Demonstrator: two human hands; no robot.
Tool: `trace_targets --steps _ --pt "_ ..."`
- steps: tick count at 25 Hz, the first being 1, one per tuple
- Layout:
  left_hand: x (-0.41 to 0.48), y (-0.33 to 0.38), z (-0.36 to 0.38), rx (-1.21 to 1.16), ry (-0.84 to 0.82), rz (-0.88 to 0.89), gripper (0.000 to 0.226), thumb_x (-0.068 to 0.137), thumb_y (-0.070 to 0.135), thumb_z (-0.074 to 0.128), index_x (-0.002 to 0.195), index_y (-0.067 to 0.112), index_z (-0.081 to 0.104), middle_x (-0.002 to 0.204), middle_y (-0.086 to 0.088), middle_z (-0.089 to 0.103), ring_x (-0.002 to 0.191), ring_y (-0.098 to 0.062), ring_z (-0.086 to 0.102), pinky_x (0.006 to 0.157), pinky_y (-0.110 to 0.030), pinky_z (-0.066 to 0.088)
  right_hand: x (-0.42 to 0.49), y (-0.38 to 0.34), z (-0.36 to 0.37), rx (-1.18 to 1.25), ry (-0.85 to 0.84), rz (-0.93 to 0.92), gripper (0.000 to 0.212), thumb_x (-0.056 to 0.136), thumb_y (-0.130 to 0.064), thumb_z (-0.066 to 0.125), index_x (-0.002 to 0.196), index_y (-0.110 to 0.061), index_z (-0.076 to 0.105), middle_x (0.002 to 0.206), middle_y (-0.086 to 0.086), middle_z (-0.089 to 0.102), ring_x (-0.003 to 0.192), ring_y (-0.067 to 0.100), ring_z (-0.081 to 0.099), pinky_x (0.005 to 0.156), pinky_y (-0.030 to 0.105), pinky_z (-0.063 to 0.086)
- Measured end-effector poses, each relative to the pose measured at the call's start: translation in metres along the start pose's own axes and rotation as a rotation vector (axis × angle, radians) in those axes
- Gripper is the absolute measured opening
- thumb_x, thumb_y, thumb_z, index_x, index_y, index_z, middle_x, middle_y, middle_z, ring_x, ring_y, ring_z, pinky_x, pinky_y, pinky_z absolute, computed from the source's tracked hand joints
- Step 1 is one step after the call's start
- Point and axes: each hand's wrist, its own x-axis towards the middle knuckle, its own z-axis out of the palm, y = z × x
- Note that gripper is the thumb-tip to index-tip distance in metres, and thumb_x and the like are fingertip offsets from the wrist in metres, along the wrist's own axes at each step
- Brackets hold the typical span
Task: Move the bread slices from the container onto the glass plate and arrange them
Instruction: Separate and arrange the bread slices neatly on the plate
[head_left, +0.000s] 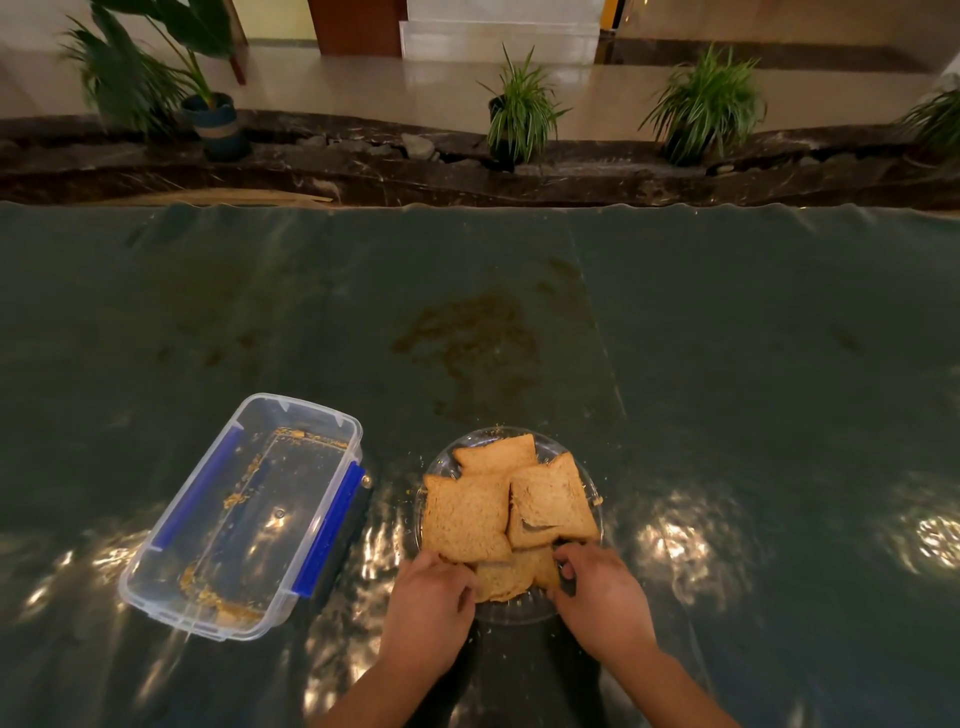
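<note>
Several brown bread slices lie overlapping on the round glass plate near the table's front edge. The nearest slice sits at the plate's front rim. My left hand grips its left edge and my right hand grips its right edge, fingers curled on the crust. The clear plastic container with blue side clips stands to the left of the plate and holds only crumbs.
A dark green shiny cloth covers the table, with a brownish stain beyond the plate. Loose crumbs lie around the plate. Potted plants stand on a dark ledge past the table's far edge.
</note>
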Motion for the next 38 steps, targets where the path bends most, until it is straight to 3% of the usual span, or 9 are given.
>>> trace_targets --steps 5,10,12,16,23,30,38 --pt "-0.004 0.001 -0.003 -0.132 0.036 -0.062 0.01 0.08 0.022 0.073 0.078 0.03 0.07 0.076 0.023 0.052 0.076 0.005 0.047 0.069 -0.012 0.038 -0.001 0.001 -0.002 0.044 -0.012 0.004 0.024 0.076 -0.034 0.07 0.097 -0.034 0.06 0.087 -0.015 0.056 0.085 0.005 0.052 0.066 0.022 0.049" --pt "0.006 -0.014 -0.014 -0.164 0.132 -0.217 0.031 0.073 0.024 0.08 0.096 0.025 0.06 0.1 0.013 0.048 0.09 -0.004 0.051 0.085 -0.023 0.048 0.012 0.008 -0.017 0.153 0.159 0.117 0.036 0.079 -0.029 0.072 0.113 -0.026 0.061 0.1 -0.012 0.052 0.077 0.007 0.058 0.056 0.02 0.045" --pt "0.014 -0.014 -0.016 -0.146 0.108 -0.273 0.038 0.075 0.027 0.079 0.106 0.023 0.058 0.108 0.009 0.049 0.097 -0.007 0.05 0.091 -0.03 0.049 0.021 0.011 -0.022 0.122 0.181 0.144 0.045 0.08 -0.029 0.072 0.122 -0.023 0.056 0.112 -0.005 0.051 0.088 0.015 0.06 0.062 0.024 0.048" --pt "0.021 -0.01 -0.011 -0.14 0.106 -0.306 0.042 0.074 0.029 0.08 0.109 0.022 0.058 0.106 0.008 0.048 0.097 -0.008 0.049 0.088 -0.027 0.046 0.032 0.009 -0.022 0.091 0.102 0.148 0.05 0.081 -0.029 0.072 0.126 -0.021 0.054 0.12 0.0 0.054 0.11 0.022 0.055 0.084 0.034 0.053" --pt "0.022 -0.013 -0.006 -0.062 0.105 -0.279 0.04 0.074 0.034 0.079 0.107 0.025 0.059 0.108 0.009 0.043 0.096 -0.006 0.045 0.09 -0.029 0.05 0.036 0.014 -0.021 0.099 0.105 0.17 0.044 0.079 -0.033 0.074 0.12 -0.027 0.061 0.118 -0.005 0.054 0.112 0.019 0.05 0.085 0.032 0.051" --pt "0.023 -0.016 -0.005 0.009 0.082 -0.198 0.041 0.079 0.039 0.072 0.117 0.03 0.058 0.12 0.004 0.044 0.107 -0.011 0.048 0.095 -0.031 0.05 0.035 0.0 -0.021 -0.245 0.154 -0.199 0.057 0.07 -0.047 0.074 0.124 -0.043 0.054 0.136 -0.005 0.049 0.12 0.023 0.043 0.093 0.04 0.048" --pt "0.024 -0.017 -0.004 0.037 0.085 -0.196 0.043 0.08 0.042 0.071 0.119 0.031 0.058 0.122 0.005 0.044 0.107 -0.01 0.048 0.092 -0.029 0.051 0.049 -0.021 -0.016 -0.34 0.119 -0.446 0.041 0.079 -0.042 0.064 0.119 -0.034 0.057 0.12 -0.005 0.057 0.107 0.021 0.054 0.087 0.036 0.05"
